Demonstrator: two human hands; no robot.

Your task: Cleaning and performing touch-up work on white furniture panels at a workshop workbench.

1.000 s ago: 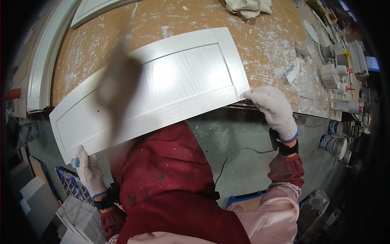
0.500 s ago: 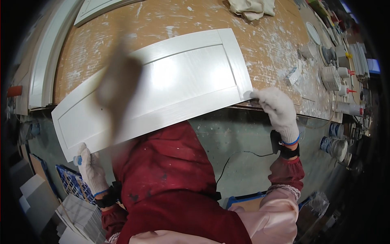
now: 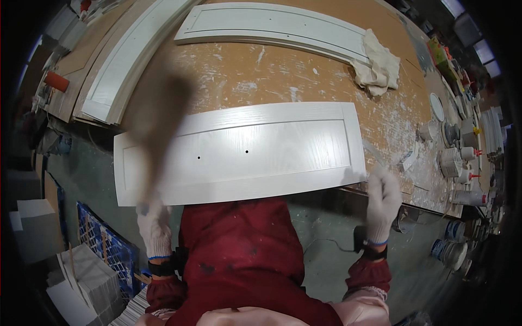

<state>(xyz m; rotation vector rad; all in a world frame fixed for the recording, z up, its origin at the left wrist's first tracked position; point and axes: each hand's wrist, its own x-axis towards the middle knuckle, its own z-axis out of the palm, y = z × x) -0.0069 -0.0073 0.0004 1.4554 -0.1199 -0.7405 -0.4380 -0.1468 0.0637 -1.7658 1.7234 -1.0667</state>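
A white panel (image 3: 293,144) with a recessed middle and two small dark holes lies tilted across the table's near edge, in front of my red apron (image 3: 239,239). My left hand (image 3: 154,225), in a white knit glove, is closed at its near left corner; a small bluish patch shows by the fingertips. At the near right corner, my gloved right hand (image 3: 382,204) has its fingers bent around the edge, partly hidden from view. A blurred brown shape close to the camera covers the panel's left part.
Another white panel (image 3: 261,24) lies at the back of the paint-marked table (image 3: 239,70), with a cream cloth (image 3: 375,65) on its right end. Long white boards (image 3: 128,60) stand at the left. Pots and bottles (image 3: 450,161) line the right side; a blue crate (image 3: 109,244) is at lower left.
The panel has come round nearly level, and two holes show in its middle. Both hands have moved with it, the left one to the right. The view takes in more of the table's far side.
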